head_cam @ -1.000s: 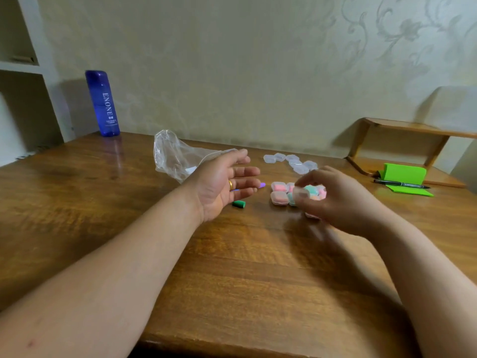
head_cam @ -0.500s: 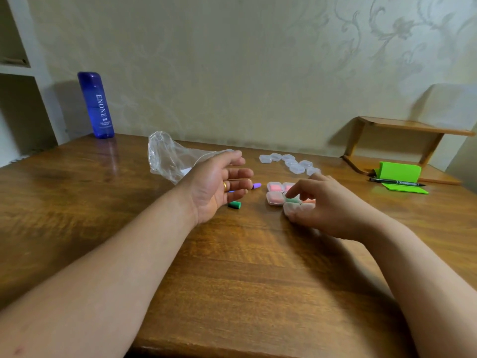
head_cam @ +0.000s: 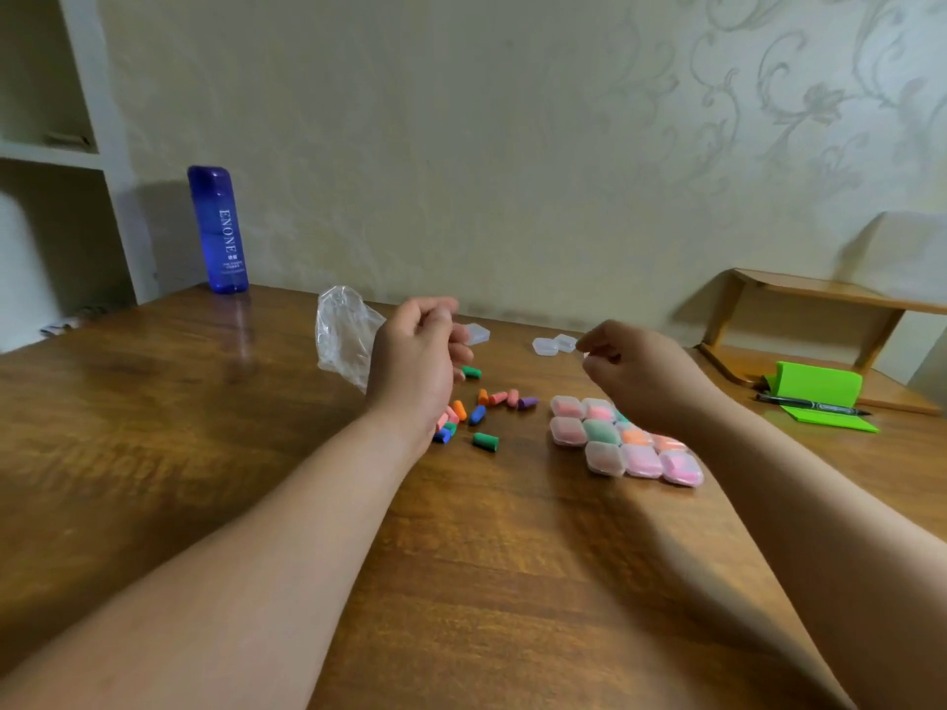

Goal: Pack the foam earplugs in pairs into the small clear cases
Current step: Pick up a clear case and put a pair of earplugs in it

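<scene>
Several loose foam earplugs [head_cam: 479, 415] in green, orange, pink, blue and purple lie scattered mid-table. Right of them sits a tight block of shut clear cases [head_cam: 622, 443] with coloured plugs inside. Two empty clear cases [head_cam: 553, 344] lie further back. My left hand [head_cam: 415, 361] hovers above the loose plugs with its fingers curled, and its fingertips hold a small clear case [head_cam: 477, 333]. My right hand [head_cam: 645, 374] hangs over the back of the packed block; its thumb and forefinger pinch a small pink piece [head_cam: 585, 354], which looks like an earplug.
A crumpled clear plastic bag [head_cam: 343, 335] lies behind my left hand. A blue bottle [head_cam: 218, 230] stands at the back left by the wall. At the right are a wooden shelf stand [head_cam: 820, 299], a green holder [head_cam: 815, 384] and a black pen [head_cam: 809, 404].
My left hand went from an open palm to curled fingers holding a clear case. My right hand rose off the packed cases and moved back. The loose earplugs are now uncovered.
</scene>
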Demonstrator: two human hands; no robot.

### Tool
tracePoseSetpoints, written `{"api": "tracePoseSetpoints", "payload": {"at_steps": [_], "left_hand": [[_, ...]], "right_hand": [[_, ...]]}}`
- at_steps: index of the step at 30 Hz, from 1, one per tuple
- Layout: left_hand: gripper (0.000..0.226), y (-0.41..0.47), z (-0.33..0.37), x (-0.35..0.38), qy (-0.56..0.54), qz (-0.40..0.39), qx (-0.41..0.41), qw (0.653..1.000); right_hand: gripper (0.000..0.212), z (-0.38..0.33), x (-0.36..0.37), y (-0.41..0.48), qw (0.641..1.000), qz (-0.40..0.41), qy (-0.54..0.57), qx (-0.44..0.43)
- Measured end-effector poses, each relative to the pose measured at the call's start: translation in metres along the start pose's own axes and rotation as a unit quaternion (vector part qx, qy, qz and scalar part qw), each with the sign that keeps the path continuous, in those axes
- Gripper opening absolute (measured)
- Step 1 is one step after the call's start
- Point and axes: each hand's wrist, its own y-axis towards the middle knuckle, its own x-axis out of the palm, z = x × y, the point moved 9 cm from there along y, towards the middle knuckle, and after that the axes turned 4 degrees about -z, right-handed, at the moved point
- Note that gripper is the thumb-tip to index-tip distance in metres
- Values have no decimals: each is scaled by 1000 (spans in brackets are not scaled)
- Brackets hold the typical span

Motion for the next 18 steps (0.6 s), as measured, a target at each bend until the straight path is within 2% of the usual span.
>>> {"api": "tracePoseSetpoints", "payload": {"at_steps": [5, 11, 15, 18], "left_hand": [[46, 13, 5, -7, 106, 12, 61, 992], [41, 16, 9, -10, 126, 35, 91, 987], [40, 16, 10, -12, 118, 42, 99, 987], [39, 17, 11, -13, 106, 43, 100, 988]], "right_hand": [[50, -1, 39, 59, 996, -47, -69, 14], [64, 6, 73, 108, 980, -104, -164, 44], [50, 15, 89, 126, 960, -134, -238, 63], [39, 21, 93, 132, 964, -118, -224, 84]]}}
